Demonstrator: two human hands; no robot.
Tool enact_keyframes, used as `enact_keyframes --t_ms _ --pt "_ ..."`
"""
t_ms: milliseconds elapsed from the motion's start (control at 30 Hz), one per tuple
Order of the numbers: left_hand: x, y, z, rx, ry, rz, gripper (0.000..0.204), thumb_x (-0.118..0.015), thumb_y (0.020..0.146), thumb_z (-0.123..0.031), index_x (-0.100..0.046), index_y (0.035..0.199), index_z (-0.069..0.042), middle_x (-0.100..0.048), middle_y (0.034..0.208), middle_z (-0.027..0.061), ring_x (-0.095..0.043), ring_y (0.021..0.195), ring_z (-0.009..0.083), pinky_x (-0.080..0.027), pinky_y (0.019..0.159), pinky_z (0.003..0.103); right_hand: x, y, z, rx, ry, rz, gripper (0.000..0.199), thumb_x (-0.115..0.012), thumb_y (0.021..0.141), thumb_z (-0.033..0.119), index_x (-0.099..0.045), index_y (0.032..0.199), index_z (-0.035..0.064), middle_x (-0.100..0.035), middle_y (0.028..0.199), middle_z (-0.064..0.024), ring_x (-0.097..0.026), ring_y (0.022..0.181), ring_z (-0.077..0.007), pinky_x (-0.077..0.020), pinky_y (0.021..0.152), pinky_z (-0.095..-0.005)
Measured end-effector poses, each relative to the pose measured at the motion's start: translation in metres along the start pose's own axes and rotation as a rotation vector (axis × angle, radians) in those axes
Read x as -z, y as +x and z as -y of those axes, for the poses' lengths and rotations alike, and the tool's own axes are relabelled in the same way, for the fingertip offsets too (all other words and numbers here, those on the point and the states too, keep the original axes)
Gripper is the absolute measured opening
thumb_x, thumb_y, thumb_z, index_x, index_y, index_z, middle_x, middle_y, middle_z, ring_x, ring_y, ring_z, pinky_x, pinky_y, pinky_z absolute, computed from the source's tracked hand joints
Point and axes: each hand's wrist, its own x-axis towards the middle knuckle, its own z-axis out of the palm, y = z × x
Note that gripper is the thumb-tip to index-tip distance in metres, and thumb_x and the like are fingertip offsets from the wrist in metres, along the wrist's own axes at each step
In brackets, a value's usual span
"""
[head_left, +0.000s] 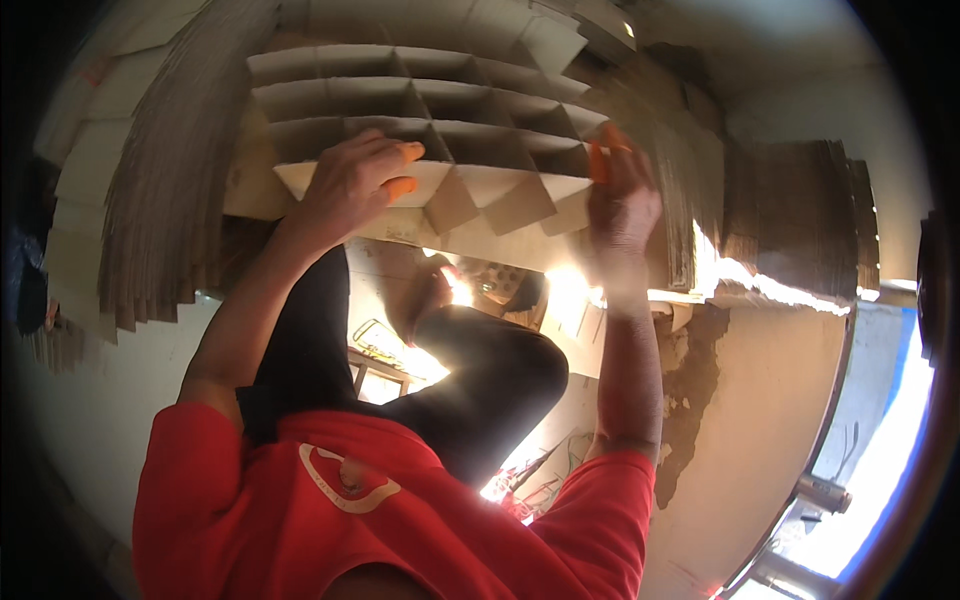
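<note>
A pale cardboard divider grid [495, 183], made of crossing slotted strips with open cells, is spread in front of me. My left hand [350, 185] grips its near strip toward the left, the thumb on the near side and the index finger over the top edge. Orange finger covers sit on that thumb and index finger. At the grid's right end, my right hand [625, 195] is closed on the strip ends; it is slightly blurred and also wears orange covers. Several strip tails hang below the grid's near side.
Tall stacks of cardboard strips stand at the left [165, 170] and just right of the grid [690, 190]. Another brown cardboard stack [800, 210] is farther right. My bent legs [480, 375] are below the grid. Bright light falls from a doorway [870, 460] at lower right.
</note>
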Motion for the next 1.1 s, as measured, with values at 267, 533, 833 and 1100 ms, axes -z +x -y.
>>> enact_keyframes --t_ms 267,533,833,1100 --pt "0.014 -0.009 -0.003 -0.022 0.088 -0.059 0.042 -0.076 0.067 0.001 -0.063 0.107 0.002 -0.066 0.097 0.0133 -0.061 0.089 0.0279 -0.052 0.073 0.035 0.035 -0.077 -0.116 -0.59 -0.587 0.456 0.056 -0.065 0.084 0.033 -0.045 0.127 0.0053 -0.052 0.12 -0.0186 -0.047 0.114 -0.0363 -0.0503 0.079 -0.0435" --pt "0.025 -0.016 0.004 0.048 0.105 -0.021 0.036 -0.075 0.069 0.0 -0.064 0.103 0.003 -0.067 0.097 0.0128 -0.061 0.089 0.0264 -0.052 0.073 0.034 0.033 -0.097 -0.161 -0.432 -0.345 0.338 0.045 -0.074 0.075 0.031 -0.051 0.105 0.0068 -0.063 0.091 -0.015 -0.061 0.082 -0.0371 -0.0472 0.071 -0.0434" --pt "0.034 -0.02 0.004 0.041 0.105 -0.056 0.033 -0.075 0.068 -0.005 -0.064 0.099 0.003 -0.067 0.093 0.0113 -0.06 0.087 0.0254 -0.051 0.074 0.035 0.045 -0.075 -0.135 -0.572 -0.354 0.294 0.032 -0.064 0.084 0.039 -0.06 0.082 0.0065 -0.065 0.089 -0.0153 -0.058 0.079 -0.0398 -0.0434 0.064 -0.0459" --pt "0.051 -0.031 0.015 0.143 0.054 -0.09 0.039 -0.076 0.068 -0.005 -0.064 0.105 0.002 -0.064 0.095 0.013 -0.059 0.091 0.0275 -0.048 0.079 0.036 0.085 -0.002 -0.061 -0.342 -0.12 -0.223 0.015 -0.064 0.089 0.02 -0.067 0.089 0.0053 -0.068 0.081 -0.011 -0.062 0.066 -0.0183 -0.0485 0.06 -0.0308"
